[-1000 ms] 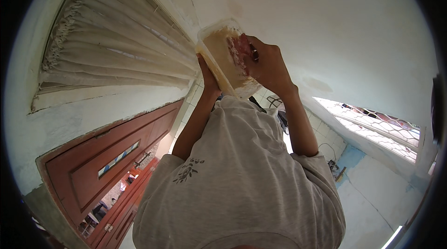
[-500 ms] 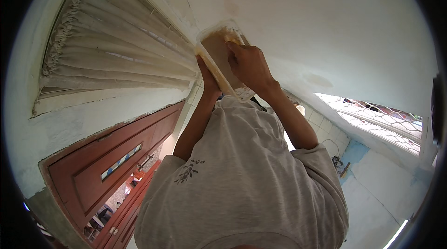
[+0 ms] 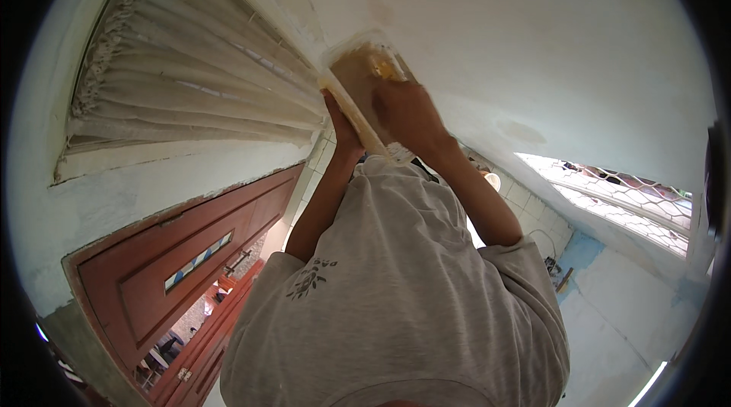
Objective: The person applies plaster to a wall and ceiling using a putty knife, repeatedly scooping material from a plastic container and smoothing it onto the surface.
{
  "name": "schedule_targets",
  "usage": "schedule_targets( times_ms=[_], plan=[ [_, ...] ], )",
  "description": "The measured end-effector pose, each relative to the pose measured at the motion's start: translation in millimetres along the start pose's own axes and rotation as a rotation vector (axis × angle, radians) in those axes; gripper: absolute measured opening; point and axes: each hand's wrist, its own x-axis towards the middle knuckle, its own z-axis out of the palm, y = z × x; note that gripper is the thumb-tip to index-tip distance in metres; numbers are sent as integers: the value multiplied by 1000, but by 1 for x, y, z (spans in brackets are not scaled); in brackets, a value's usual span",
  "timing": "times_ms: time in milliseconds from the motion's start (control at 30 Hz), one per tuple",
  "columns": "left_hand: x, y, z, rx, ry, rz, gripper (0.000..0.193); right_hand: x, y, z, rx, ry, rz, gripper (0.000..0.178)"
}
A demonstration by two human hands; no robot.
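Observation:
My left hand (image 3: 344, 124) grips the long side of a clear plastic tub (image 3: 361, 119), its fingers wrapped beneath. The tub is tilted lengthwise away from me, with a beige-brown coating or paste smeared on its walls and floor. Over the tub's right part is my right hand (image 3: 411, 114), closed and blurred by motion. A small yellow-and-white piece (image 3: 387, 67) shows just beyond its knuckles, inside the tub's far end. It appears to be in my right hand's grasp, but its kind is unclear and the fingertips are hidden.
A pale wall (image 3: 518, 41) with stained patches rises ahead and to the right. Left of me are a curtained window (image 3: 205, 72) and a reddish-brown door (image 3: 183, 262) standing ajar. A window with a wire grille (image 3: 617, 194) lies at the right, with a tiled surface (image 3: 525, 201) below.
My right hand has moved slightly nearer to me along the tub, uncovering more of the yellow-and-white piece. My left hand and the tub have stayed nearly in place.

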Motion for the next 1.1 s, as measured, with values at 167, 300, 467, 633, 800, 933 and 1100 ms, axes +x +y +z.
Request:
schedule_targets(
  times_ms=[167,300,467,633,800,933,1100],
  plan=[
    [-4,0,6,-9,26,-4,81,6,1,0,161,-10,35,24],
    [0,-5,-3,-20,11,5,80,3,0,7,98,-148,26,19],
    [-2,-5,-2,-72,-19,-10,79,1,12,12,-6,-170,57,23],
    [-1,-4,-3,-64,-13,27,79,3,4,1,282,-66,19,25],
    [-6,2,7,-60,-11,21,78,3,-4,-30,291,-17,193,24],
    [-2,-4,-4,-31,9,-2,79,-2,-3,-5,177,-12,85,26],
    [-1,-6,-7,-71,32,-2,80,0,-1,-1,258,-93,110,24]
  ],
)
